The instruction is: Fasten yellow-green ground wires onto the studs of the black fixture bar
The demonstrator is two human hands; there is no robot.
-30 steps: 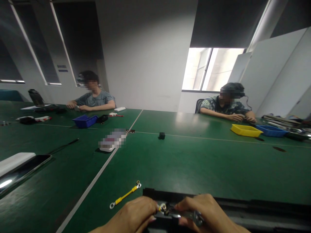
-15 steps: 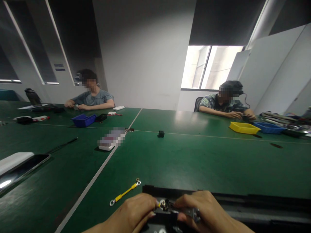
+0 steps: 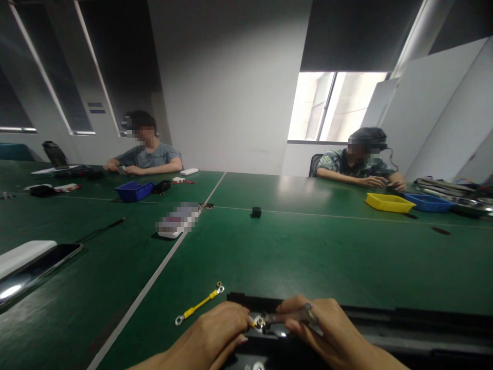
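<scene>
A long black metal frame lies along the near edge of the table. My right hand is closed on a silver wrench, whose far end reaches a nut and ring terminal on the frame. Just left of that terminal, my left hand pinches the yellow end of a lead, mostly hidden by the fingers. A second yellow lead with ring terminals at both ends lies on the green table beside my left hand, a small brass nut at its upper end.
On the green table are a phone, a white power bank, a white device and a small black block. Two people sit across, near a blue bin and a yellow bin.
My right hand has turned the wrench, and its near end now stands higher. My left hand stays at the terminal. The whole view has shifted slightly.
</scene>
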